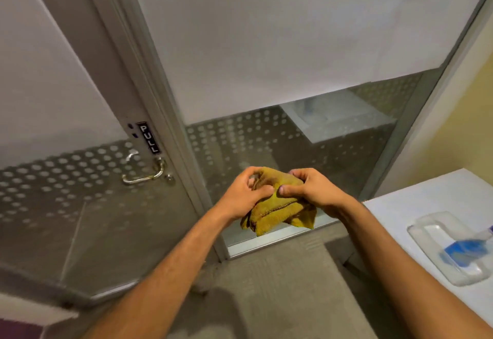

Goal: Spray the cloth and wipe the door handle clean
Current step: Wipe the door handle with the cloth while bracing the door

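A bunched yellow cloth [277,211] hangs in front of me at mid-frame. My left hand [245,194] grips its left side and my right hand [309,190] grips its right side, thumbs nearly touching on top. The metal lever door handle [144,174] sits on the glass door to the left, well apart from both hands, under a black PULL label [148,138]. A clear spray bottle [453,248] with blue liquid lies on its side on the white counter [432,194] at the right.
The glass door [66,205] with dotted frosting fills the left; its metal frame [170,135] runs down the middle. A fixed glass panel [293,138] stands behind the hands. Grey carpet floor [266,298] lies below.
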`<state>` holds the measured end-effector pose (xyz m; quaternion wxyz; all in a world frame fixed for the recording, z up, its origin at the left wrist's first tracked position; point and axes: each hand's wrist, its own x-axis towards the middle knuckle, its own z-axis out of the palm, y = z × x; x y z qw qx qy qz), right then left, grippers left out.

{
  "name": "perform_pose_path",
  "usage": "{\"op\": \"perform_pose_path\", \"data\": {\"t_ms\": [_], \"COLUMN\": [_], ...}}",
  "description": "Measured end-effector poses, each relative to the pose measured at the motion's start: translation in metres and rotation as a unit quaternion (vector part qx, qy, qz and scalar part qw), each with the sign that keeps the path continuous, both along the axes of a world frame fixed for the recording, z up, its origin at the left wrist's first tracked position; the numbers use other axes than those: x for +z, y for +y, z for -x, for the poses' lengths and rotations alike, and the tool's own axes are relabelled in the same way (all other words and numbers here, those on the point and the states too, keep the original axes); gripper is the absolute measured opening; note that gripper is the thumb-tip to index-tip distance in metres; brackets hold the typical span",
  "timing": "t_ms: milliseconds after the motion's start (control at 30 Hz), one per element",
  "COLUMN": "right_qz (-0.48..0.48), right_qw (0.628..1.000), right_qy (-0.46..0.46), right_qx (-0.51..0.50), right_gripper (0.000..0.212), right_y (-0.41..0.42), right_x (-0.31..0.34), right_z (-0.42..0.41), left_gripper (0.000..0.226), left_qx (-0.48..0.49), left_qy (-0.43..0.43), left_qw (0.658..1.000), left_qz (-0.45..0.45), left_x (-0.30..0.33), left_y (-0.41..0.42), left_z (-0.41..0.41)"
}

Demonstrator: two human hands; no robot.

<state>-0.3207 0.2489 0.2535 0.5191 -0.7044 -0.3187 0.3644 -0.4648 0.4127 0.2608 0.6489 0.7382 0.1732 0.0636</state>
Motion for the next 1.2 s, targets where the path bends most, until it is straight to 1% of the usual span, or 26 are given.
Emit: {"op": "perform_pose_path", "data": {"t_ms": [33,67,167,233,267,300,333,433,500,533,567,633,700,767,867,900,933,967,1000,1033,1067,1100,1133,1167,1200], "right_qz": [-0.023,-0.042,-0.082,-0.130,-0.162,-0.189,-0.210,-0.237,-0.235,-0.245,-0.255,-0.272,-0.270,-0.268,-0.276,-0.272,-0.265,-0.256,-0.239,-0.219,-0.205,-0.198,-0.197,-0.198,-0.205], "right_qw": [0.999,0.998,0.990,0.976,0.964,0.950,0.938,0.916,0.905,0.897,0.892,0.886,0.886,0.889,0.890,0.888,0.886,0.885,0.885,0.885,0.884,0.879,0.873,0.866,0.857], "right_qy": [0.026,0.051,0.111,0.176,0.213,0.246,0.274,0.322,0.355,0.366,0.372,0.374,0.362,0.339,0.280,0.255,0.228,0.195,0.158,0.119,0.080,0.049,0.012,-0.019,-0.047], "right_qx": [-0.008,-0.010,0.003,0.014,0.014,0.016,0.021,0.028,0.029,0.028,0.019,-0.039,-0.104,-0.152,-0.233,-0.269,-0.304,-0.336,-0.367,-0.393,-0.413,-0.432,-0.446,-0.458,-0.471], "right_gripper": [0.032,0.029,0.031,0.035,0.048,0.067,0.082,0.094,0.104,0.105,0.101,0.078,0.057,0.051,0.051,0.049,0.046,0.046,0.048,0.047,0.040,0.032,0.028,0.027,0.031], "right_y": [0.017,0.034,0.089,0.124,0.142,0.162,0.180,0.230,0.261,0.276,0.289,0.311,0.329,0.341,0.356,0.362,0.367,0.373,0.380,0.387,0.396,0.405,0.415,0.426,0.436], "right_x": [-0.002,-0.003,-0.007,-0.011,-0.013,-0.015,-0.019,-0.032,-0.035,-0.036,-0.036,-0.034,-0.038,-0.040,-0.036,-0.036,-0.037,-0.038,-0.039,-0.039,-0.040,-0.039,-0.040,-0.041,-0.044], "right_z": [0.011,0.022,0.046,0.058,0.064,0.069,0.075,0.107,0.132,0.142,0.151,0.162,0.167,0.169,0.178,0.181,0.185,0.189,0.193,0.196,0.198,0.201,0.202,0.202,0.200], "left_gripper": [0.037,0.039,0.044,0.047,0.048,0.048,0.049,0.049,0.049,0.049,0.048,0.051,0.054,0.056,0.053,0.053,0.053,0.052,0.052,0.053,0.058,0.063,0.068,0.071,0.075], "left_qx": [0.006,0.012,0.047,0.099,0.132,0.168,0.199,0.261,0.257,0.250,0.241,0.218,0.194,0.159,0.088,0.068,0.047,0.019,-0.015,-0.051,-0.085,-0.114,-0.136,-0.152,-0.164], "left_qy": [0.008,0.015,0.017,0.003,-0.006,-0.015,-0.020,-0.030,-0.022,-0.019,-0.019,-0.003,0.025,0.053,0.072,0.069,0.053,0.016,-0.030,-0.071,-0.088,-0.082,-0.071,-0.065,-0.060], "left_qw": [1.000,1.000,0.999,0.995,0.991,0.985,0.979,0.962,0.963,0.965,0.968,0.976,0.977,0.958,0.898,0.871,0.835,0.783,0.716,0.638,0.564,0.505,0.463,0.438,0.421], "left_qz": [0.000,-0.002,-0.017,0.000,0.014,0.029,0.046,0.074,0.078,0.075,0.067,0.016,-0.089,-0.233,-0.426,-0.482,-0.546,-0.621,-0.697,-0.765,-0.816,-0.852,-0.873,-0.884,-0.890], "left_x": [0.000,0.000,0.000,0.003,0.006,0.008,0.011,0.020,0.022,0.020,0.018,0.018,0.027,0.037,0.052,0.057,0.063,0.069,0.076,0.083,0.090,0.098,0.104,0.109,0.111], "left_y": [0.017,0.034,0.080,0.107,0.121,0.136,0.151,0.191,0.213,0.223,0.232,0.246,0.260,0.278,0.310,0.323,0.338,0.356,0.375,0.392,0.407,0.418,0.427,0.435,0.442], "left_z": [0.011,0.021,0.047,0.062,0.069,0.075,0.081,0.101,0.106,0.107,0.107,0.109,0.111,0.115,0.124,0.126,0.128,0.128,0.125,0.121,0.116,0.110,0.104,0.097,0.092]}}
